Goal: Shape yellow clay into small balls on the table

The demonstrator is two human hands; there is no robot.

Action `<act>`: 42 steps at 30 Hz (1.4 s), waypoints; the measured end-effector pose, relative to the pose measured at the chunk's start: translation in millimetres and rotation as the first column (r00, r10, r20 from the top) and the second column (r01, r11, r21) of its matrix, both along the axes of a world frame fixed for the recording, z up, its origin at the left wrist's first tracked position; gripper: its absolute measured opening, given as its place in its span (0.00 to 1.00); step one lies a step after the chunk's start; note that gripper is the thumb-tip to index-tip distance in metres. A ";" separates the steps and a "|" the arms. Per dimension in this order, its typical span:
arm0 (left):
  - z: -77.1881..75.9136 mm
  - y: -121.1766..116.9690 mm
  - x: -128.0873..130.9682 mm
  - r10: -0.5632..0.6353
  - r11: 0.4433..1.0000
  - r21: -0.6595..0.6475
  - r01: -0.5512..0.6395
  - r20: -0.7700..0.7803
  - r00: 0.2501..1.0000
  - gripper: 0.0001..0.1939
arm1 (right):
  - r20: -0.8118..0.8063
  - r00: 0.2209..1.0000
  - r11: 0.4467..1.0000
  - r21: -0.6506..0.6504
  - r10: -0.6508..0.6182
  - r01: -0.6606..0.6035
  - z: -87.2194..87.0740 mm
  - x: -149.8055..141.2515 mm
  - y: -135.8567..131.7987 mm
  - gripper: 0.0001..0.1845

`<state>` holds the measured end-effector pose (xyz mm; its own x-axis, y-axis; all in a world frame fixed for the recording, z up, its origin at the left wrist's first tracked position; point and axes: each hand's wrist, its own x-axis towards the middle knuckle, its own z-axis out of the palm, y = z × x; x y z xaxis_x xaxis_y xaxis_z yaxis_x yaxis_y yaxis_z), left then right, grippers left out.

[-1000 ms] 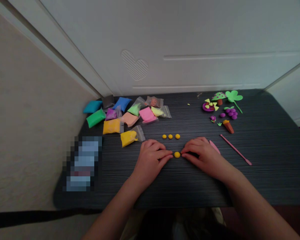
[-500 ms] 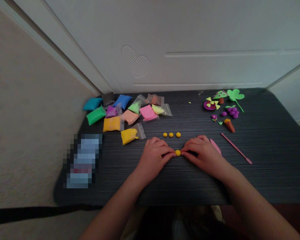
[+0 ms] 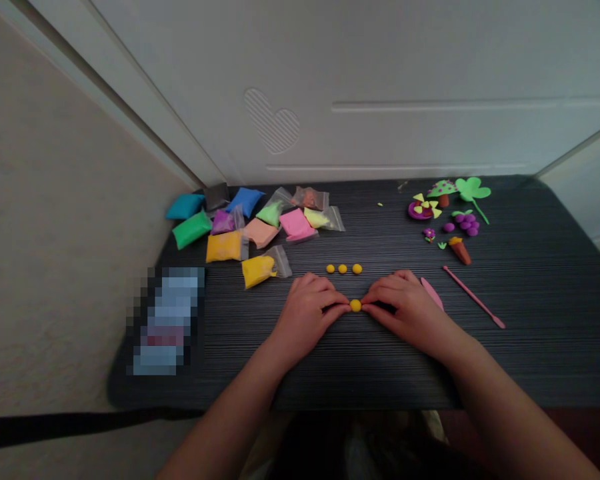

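Between my two hands, low over the dark table [image 3: 320, 380], is a small yellow clay ball [image 3: 355, 305]. My left hand [image 3: 310, 310] pinches its left side with thumb and fingertips. From the other side my right hand [image 3: 403, 303] pinches it the same way. Just beyond my fingers, three yellow clay balls [image 3: 343, 269] lie in a short row. A pink clay knife [image 3: 432, 294] lies partly hidden behind my right hand. Further right rests a thin pink modelling tool [image 3: 473, 297].
Several bags of coloured clay lie back left, an open yellow bag [image 3: 260, 271] nearest. Back right are clay figures: a green clover [image 3: 473, 190], purple grapes [image 3: 467, 224], a mushroom [image 3: 443, 190] and a brown cone [image 3: 461, 251]. A blurred-out phone [image 3: 167, 321] lies left. A white panel [image 3: 380, 140] stands behind.
Almost nothing differs. Both hands keep their pinch on the yellow ball at the same spot, and the view has shifted very slightly.
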<state>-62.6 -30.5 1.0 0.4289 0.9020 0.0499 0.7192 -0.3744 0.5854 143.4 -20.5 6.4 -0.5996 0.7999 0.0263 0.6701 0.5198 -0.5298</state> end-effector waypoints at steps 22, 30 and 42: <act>1.1 -2.7 0.7 -0.076 0.996 0.044 0.078 -0.050 0.996 0.09 | -0.018 1.000 1.000 0.016 0.002 -0.002 2.8 -1.9 -2.0 0.09; 3.4 -4.6 1.8 -0.081 0.996 0.038 0.083 -0.067 0.994 0.10 | -0.048 0.999 0.999 0.039 -0.021 0.023 3.2 -3.4 -3.8 0.08; 3.3 -3.5 0.1 -0.057 0.998 0.037 0.057 0.000 0.998 0.08 | -0.093 0.994 0.997 0.038 -0.057 0.060 5.9 -2.8 -3.2 0.08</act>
